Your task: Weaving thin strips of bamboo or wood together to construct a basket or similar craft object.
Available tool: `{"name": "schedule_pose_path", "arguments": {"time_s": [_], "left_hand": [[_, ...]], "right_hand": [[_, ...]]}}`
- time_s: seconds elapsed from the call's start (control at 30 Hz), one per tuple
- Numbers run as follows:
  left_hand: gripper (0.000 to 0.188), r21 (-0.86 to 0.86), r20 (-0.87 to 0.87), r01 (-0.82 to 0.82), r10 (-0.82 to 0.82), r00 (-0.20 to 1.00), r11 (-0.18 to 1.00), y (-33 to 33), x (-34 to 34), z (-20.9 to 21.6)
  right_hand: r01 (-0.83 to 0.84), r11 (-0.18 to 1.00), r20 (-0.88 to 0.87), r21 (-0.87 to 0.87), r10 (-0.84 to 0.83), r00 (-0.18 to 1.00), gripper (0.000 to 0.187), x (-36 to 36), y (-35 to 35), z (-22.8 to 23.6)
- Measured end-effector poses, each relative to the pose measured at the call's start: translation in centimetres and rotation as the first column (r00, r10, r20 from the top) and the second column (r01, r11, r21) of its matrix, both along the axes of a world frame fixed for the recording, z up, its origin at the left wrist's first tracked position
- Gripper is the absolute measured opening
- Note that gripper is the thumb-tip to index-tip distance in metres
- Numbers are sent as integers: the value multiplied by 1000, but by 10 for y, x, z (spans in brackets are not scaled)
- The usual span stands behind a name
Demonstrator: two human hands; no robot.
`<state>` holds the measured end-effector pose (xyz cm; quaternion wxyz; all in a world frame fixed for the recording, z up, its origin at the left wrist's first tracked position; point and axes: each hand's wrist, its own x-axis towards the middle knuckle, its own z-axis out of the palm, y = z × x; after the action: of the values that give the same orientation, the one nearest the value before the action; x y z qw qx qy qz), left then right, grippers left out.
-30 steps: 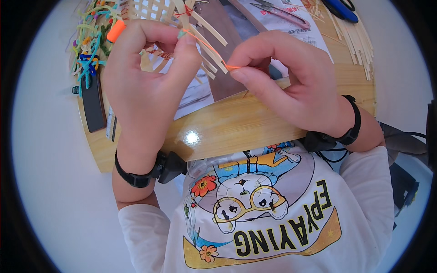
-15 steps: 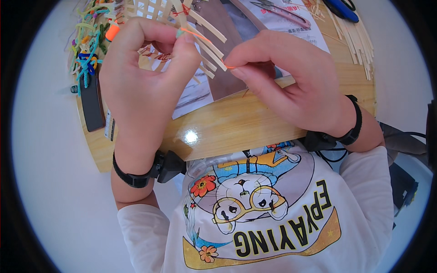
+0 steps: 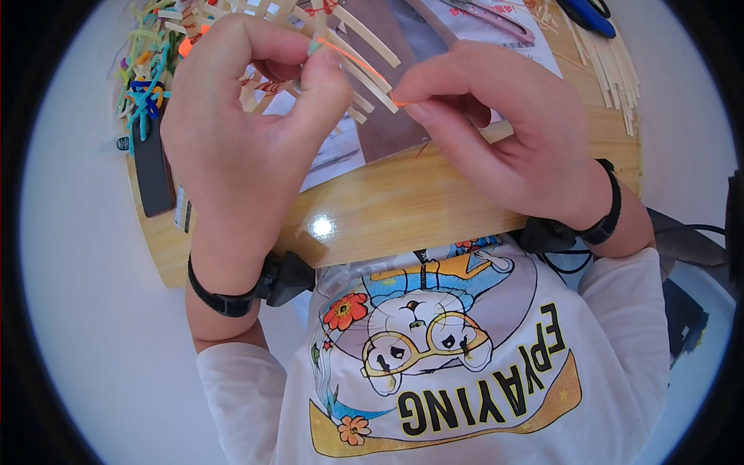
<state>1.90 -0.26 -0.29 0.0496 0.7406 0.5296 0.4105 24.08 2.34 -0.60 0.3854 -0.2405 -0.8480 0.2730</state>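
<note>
A lattice of pale wooden strips point(image 3: 376, 45), tied in places with reddish thread, stands at the top middle. My left hand point(image 3: 256, 116) is closed on it, thumb and forefinger pinching a strip together with a bright orange string point(image 3: 363, 65). From that pinch the string runs taut along the strips toward the right. Its other stretch is held by my right hand point(image 3: 496, 132), thumb and forefinger pressed together near the strip ends. Part of the lattice is hidden behind my left hand.
Loose wooden strips point(image 3: 608, 74) lie at the right, near a blue-handled tool point(image 3: 593, 17). A pink-handled cutting tool point(image 3: 508, 25) rests on printed paper. Colourful fuzzy stems point(image 3: 147, 93) and a dark flat object point(image 3: 155, 170) sit along the left of the wooden table point(image 3: 372, 221).
Both hands, with the lattice and string between them, have shifted slightly right; my left hand is also a bit higher. The string stays pinched and taut.
</note>
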Motion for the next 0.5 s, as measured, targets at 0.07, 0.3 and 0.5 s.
{"name": "schedule_pose_path", "arguments": {"time_s": [0.07, 0.3, 0.5], "left_hand": [[12, 21, -37, -17, 18, 999, 1000, -2, -7, -8], [12, 8, 29, 28, -28, 999, 1000, 14, -2, -1], [10, -212, 355, 171, -88, 931, 962, 1, 11, 10]], "right_hand": [[24, 1000, 4, 8, -24, 1000, 15, 1, 0, 0], [-4, 932, 37, -361, 19, 999, 13, -1, 4, 2], [-216, 615, -291, -758, -23, 956, 12, -4, 12, 1]]}}
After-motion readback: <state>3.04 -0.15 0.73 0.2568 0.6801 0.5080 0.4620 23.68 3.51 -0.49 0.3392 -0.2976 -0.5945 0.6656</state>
